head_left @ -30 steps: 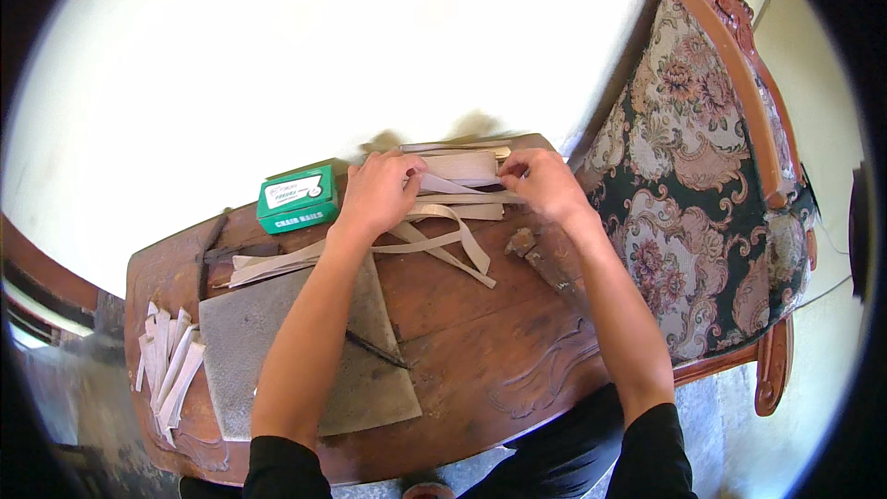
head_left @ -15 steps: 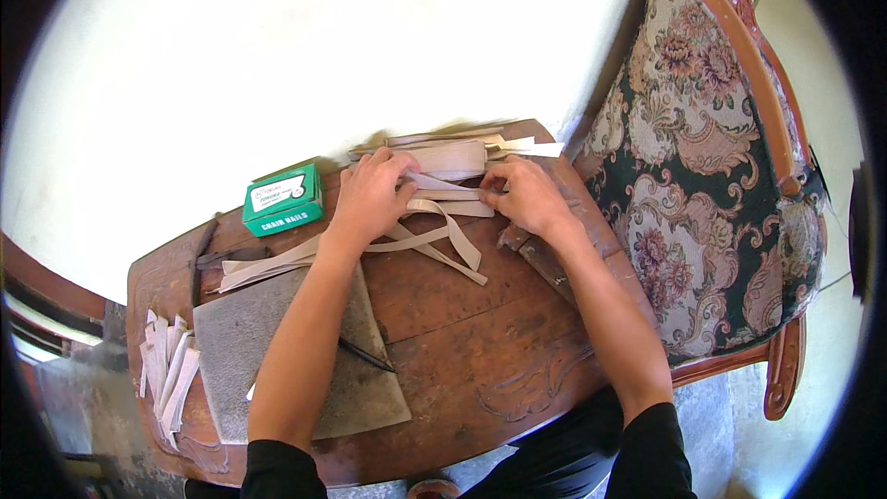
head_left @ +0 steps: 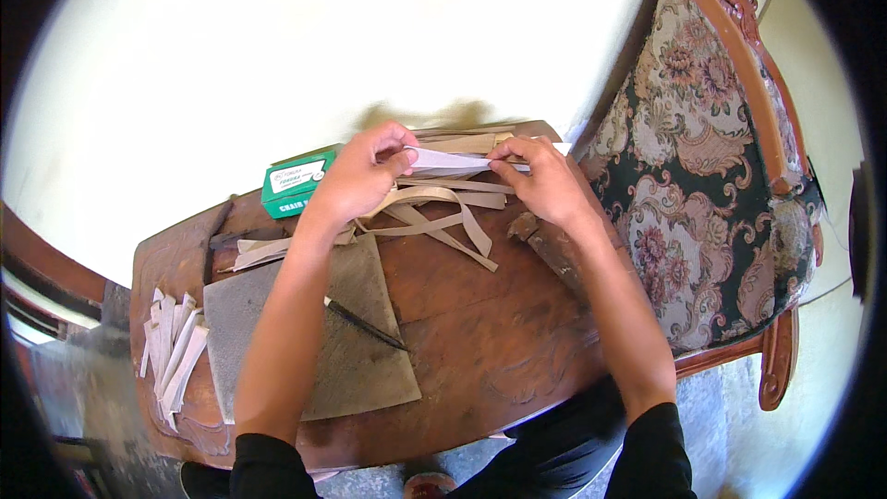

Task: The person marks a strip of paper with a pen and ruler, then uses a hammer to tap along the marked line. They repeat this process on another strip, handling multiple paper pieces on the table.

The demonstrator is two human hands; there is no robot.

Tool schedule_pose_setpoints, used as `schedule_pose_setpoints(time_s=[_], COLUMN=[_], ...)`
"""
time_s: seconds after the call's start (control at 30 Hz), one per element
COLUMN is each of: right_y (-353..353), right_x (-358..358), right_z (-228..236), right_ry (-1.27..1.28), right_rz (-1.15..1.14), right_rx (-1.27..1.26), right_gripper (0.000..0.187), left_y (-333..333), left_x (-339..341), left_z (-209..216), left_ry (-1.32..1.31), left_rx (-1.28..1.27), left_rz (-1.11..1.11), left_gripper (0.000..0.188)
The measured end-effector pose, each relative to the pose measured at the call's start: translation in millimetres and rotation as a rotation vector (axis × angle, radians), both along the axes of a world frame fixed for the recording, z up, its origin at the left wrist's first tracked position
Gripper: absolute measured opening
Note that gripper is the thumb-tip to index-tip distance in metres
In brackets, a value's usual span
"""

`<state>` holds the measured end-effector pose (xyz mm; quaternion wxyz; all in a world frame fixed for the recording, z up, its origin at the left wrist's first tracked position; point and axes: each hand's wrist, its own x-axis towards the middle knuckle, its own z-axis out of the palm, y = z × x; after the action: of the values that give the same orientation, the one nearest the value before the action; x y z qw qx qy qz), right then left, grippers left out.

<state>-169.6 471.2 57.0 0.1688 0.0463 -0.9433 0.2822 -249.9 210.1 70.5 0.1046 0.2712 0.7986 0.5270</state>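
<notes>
A pale flat strip [head_left: 450, 161] is stretched between my hands at the far side of the wooden table. My left hand [head_left: 368, 169] pinches one end of it between thumb and fingers. Toward the other end, my right hand [head_left: 539, 177] grips it with thumb and forefinger. Beneath and behind lies a stack of beige strips [head_left: 462, 142], partly covered by my hands. Nearer me, a looped beige strip [head_left: 474, 233] curls on the tabletop. I cannot tell what material the strips are made of.
A green box [head_left: 294, 187] stands left of my left hand. A grey square board [head_left: 360, 379] with a dark slim tool [head_left: 368, 324] lies under my left forearm. Short pale strips [head_left: 176, 351] are heaped at the table's left. A floral upholstered chair [head_left: 702, 185] stands on the right.
Both hands have lifted the pale strip up from the stack, and it now hangs taut between them. The whole view has shifted slightly.
</notes>
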Motion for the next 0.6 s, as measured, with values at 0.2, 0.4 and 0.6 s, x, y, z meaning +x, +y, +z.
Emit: schedule_pose_setpoints(time_s=[0.2,0.4,0.6], right_y=[-42,-66,-46], right_x=[16,0,-3], right_z=[33,36,28], right_ry=[-0.110,-0.063,-0.296], right_rz=[0.216,0.194,0.086], right_rx=[-0.165,0.003,-0.018], right_gripper=[0.016,0.016,0.024], left_y=[-64,-86,-59], left_x=[33,35,30], left_z=[13,3,-18], left_ry=[-0.062,0.005,-0.090], left_rx=[0.140,0.135,0.093], left_rz=[0.039,0.141,0.225], left_gripper=[0.012,0.012,0.013])
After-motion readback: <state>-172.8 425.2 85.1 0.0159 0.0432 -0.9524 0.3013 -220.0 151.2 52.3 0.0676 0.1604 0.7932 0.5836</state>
